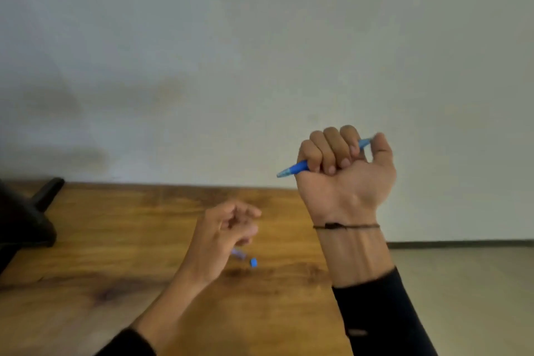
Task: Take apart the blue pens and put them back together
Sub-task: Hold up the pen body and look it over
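Note:
My right hand (346,165) is raised above the table in a fist, shut on a blue pen (293,169). The pen lies across the fist, its pale tip pointing left and its back end sticking out by the thumb. My left hand (225,237) hovers low over the wooden table (115,240), blurred, fingers curled loosely; whether it holds anything is unclear. Just under its fingers lie a small blue cap piece (253,262) and a thin translucent pen part (239,253) on the tabletop.
A dark object (26,217) stands at the table's left edge. The table's right edge runs beside my right forearm, with pale floor (462,298) beyond. A plain wall (260,52) rises behind the table.

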